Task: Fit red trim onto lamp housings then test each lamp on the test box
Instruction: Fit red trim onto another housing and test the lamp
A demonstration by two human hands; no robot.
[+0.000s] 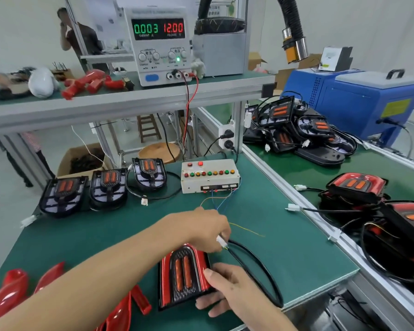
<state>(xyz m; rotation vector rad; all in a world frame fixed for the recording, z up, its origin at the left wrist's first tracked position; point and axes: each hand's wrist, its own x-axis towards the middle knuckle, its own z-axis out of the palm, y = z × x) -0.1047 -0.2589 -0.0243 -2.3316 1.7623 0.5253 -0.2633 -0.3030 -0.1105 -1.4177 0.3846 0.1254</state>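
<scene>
A lamp housing with red trim fitted round it lies at the near edge of the green bench. My right hand grips its right side, thumb on top. My left hand reaches across above it and pinches the white connector at the end of the lamp's black cable. The cream test box, with a row of coloured lights, stands further back; thin coloured wires run from it towards my left hand. Three untrimmed lamp housings stand in a row at the left. Loose red trim pieces lie at the near left.
A power supply on the upper shelf reads 0.003 and 12.00. On the right bench are piles of lamps and trimmed lamps, plus a blue machine. A person stands far back left.
</scene>
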